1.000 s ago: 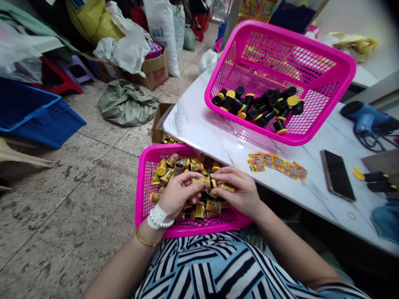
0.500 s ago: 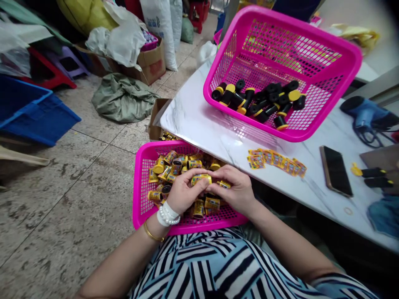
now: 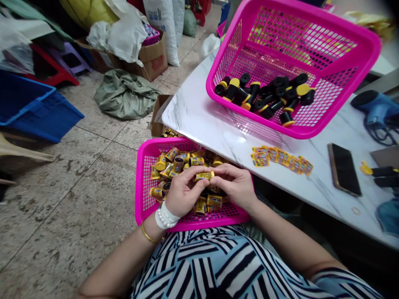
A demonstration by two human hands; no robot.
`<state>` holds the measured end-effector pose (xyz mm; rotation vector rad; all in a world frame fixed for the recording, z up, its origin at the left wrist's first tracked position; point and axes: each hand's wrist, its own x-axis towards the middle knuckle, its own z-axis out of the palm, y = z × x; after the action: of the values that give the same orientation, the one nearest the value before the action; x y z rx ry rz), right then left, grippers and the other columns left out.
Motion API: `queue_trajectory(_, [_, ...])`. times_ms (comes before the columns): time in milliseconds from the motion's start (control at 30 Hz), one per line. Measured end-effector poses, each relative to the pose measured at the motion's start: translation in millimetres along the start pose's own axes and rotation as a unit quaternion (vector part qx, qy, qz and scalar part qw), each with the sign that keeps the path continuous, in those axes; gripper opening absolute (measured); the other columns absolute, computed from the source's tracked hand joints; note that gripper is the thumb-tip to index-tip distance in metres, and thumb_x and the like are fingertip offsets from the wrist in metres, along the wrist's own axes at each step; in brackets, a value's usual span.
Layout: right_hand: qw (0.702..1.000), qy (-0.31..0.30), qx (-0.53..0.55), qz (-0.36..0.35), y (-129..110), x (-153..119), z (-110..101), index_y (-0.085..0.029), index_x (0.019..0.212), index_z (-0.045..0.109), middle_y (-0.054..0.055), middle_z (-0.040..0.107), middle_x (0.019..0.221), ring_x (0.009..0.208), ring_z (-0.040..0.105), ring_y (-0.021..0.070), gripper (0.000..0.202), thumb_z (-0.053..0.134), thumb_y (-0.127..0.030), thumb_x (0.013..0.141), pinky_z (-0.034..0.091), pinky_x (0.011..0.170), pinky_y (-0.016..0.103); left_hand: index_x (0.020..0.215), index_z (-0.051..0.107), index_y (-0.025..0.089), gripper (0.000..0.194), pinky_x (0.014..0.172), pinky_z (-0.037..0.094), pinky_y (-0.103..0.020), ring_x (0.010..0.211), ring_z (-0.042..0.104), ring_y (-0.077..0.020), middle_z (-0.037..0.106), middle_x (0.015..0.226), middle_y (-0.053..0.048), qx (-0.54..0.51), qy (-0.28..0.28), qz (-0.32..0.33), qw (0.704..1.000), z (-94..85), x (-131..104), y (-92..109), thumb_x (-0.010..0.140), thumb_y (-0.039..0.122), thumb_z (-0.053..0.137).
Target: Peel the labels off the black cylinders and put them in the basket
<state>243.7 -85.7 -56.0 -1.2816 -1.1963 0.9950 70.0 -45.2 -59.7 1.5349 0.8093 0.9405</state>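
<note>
Between my two hands is a small canister (image 3: 204, 175) wrapped in a yellow printed label. My left hand (image 3: 184, 190) pinches it from the left with thumb and fingers. At its right end, the thumb and fingertips of my right hand (image 3: 237, 186) also grip it. Both hands are over a pink basket (image 3: 141, 182) at my lap, which holds many similar labelled canisters (image 3: 177, 165). On the marble-patterned table (image 3: 190, 112), a fanned row of orange-yellow label stickers (image 3: 282, 159) lies to the right of my hands.
A second pink basket (image 3: 268, 121) stands tilted on the table with black, yellow-capped canisters (image 3: 277, 93). At the right are a phone (image 3: 344, 168) and a blue hair dryer (image 3: 375, 106). A blue crate (image 3: 40, 106), a grey-green sack (image 3: 126, 94) and cardboard boxes (image 3: 152, 54) are on the left.
The canister stays between both hands, which have barely shifted on it. The whole view has moved slightly, with the table's things now a little farther right.
</note>
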Motion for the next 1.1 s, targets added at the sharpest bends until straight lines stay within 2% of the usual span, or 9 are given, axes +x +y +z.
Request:
queue_trajectory(100, [0.988, -0.013, 0.081, 0.131, 1, -1, 0, -0.019, 0.085, 0.077, 0.002, 0.073, 0.071, 0.062, 0.068, 0.0164, 0.025, 0.087, -0.035, 0.068, 0.059, 0.063, 0.031, 0.112, 0.071, 0.021, 0.023, 0.096, 0.049, -0.035, 0.103, 0.067, -0.0209, 0.074, 0.109, -0.007, 0.068, -0.038, 0.072, 0.994, -3.6, 5, -1, 0.089, 0.023, 0.064])
queue_trajectory(167, [0.979, -0.014, 0.117, 0.168, 3, -1, 0, -0.019, 0.086, 0.077, 0.001, 0.073, 0.068, 0.06, 0.069, 0.0159, 0.027, 0.087, -0.034, 0.067, 0.06, 0.063, 0.031, 0.116, 0.07, 0.021, 0.028, 0.095, 0.049, -0.035, 0.103, 0.068, -0.0219, 0.074, 0.11, -0.008, 0.078, -0.072, 0.072, 0.992, -8.5, 8, -1, 0.088, 0.025, 0.066])
queue_trajectory(300, [0.983, 0.007, 0.14, 0.121, 4, 0, -1, -0.021, 0.092, 0.077, 0.001, 0.074, 0.084, 0.066, 0.07, 0.0136, 0.026, 0.087, -0.028, 0.068, 0.061, 0.068, 0.028, 0.133, 0.056, 0.019, 0.052, 0.072, 0.056, -0.029, 0.079, 0.07, -0.018, 0.072, 0.1, -0.007, -0.026, -0.08, -0.047, 0.995, -17.2, 8, 3, 0.086, 0.034, 0.069])
queue_trajectory(467, [0.973, -0.098, 0.168, 0.124, 5, -2, -9, -0.026, 0.109, 0.075, 0.003, 0.07, 0.098, 0.072, 0.07, 0.0137, 0.039, 0.086, -0.026, 0.071, 0.062, 0.07, 0.029, 0.097, 0.063, 0.014, 0.033, 0.043, 0.042, -0.016, 0.045, 0.055, -0.008, 0.063, 0.061, 0.001, -0.173, -0.053, -0.23, 0.956, -12.5, 3, 2, 0.086, 0.044, 0.068])
queue_trajectory(567, [0.974, -0.115, 0.16, 0.108, 7, -6, -10, -0.028, 0.106, 0.077, 0.005, 0.064, 0.114, 0.082, 0.068, 0.0158, 0.034, 0.085, -0.026, 0.073, 0.065, 0.07, 0.031, 0.088, 0.06, 0.014, 0.038, 0.034, 0.035, -0.015, 0.037, 0.049, -0.0065, 0.064, 0.059, -0.001, -0.266, -0.042, -0.303, 0.914, -4.7, 0, -2, 0.083, 0.051, 0.068])
queue_trajectory(667, [0.974, -0.09, 0.178, 0.107, 10, -9, -8, -0.026, 0.09, 0.079, 0.004, 0.063, 0.104, 0.076, 0.068, 0.0165, 0.017, 0.084, -0.029, 0.074, 0.065, 0.059, 0.031, 0.098, 0.061, 0.014, 0.046, 0.032, 0.035, -0.014, 0.036, 0.048, -0.0061, 0.065, 0.059, -0.001, -0.347, -0.047, -0.323, 0.88, 0.7, -2, -2, 0.078, 0.053, 0.073])
queue_trajectory(733, [0.974, -0.071, 0.187, 0.105, 9, -9, -6, -0.026, 0.088, 0.079, 0.004, 0.062, 0.102, 0.071, 0.067, 0.0152, 0.016, 0.085, -0.028, 0.073, 0.065, 0.056, 0.031, 0.098, 0.061, 0.014, 0.047, 0.032, 0.036, -0.013, 0.036, 0.047, -0.0047, 0.064, 0.06, 0.001, -0.377, -0.053, -0.323, 0.866, 2.1, -3, -2, 0.073, 0.051, 0.078])
queue_trajectory(900, [0.988, -0.068, 0.129, 0.046, 1, -10, -1, -0.027, 0.092, 0.08, 0.006, 0.061, 0.106, 0.082, 0.067, 0.0175, 0.016, 0.083, -0.028, 0.076, 0.066, 0.064, 0.032, 0.081, 0.058, 0.015, 0.04, 0.027, 0.028, -0.011, 0.03, 0.037, -0.0018, 0.06, 0.053, 0.004, -0.379, -0.046, -0.343, 0.858, 5.6, -6, -1, 0.071, 0.047, 0.081])
queue_trajectory(1100, [0.994, -0.055, 0.086, 0.036, 1, -19, 13, -0.025, 0.094, 0.077, 0.006, 0.063, 0.105, 0.056, 0.063, 0.0097, 0.018, 0.078, -0.037, 0.081, 0.061, 0.051, 0.027, 0.066, 0.057, 0.012, 0.049, 0.025, 0.024, -0.012, 0.024, 0.029, 0.0001, 0.054, 0.044, 0.004, -0.354, -0.064, -0.366, 0.858, 13.3, -16, -1, 0.067, 0.055, 0.081])
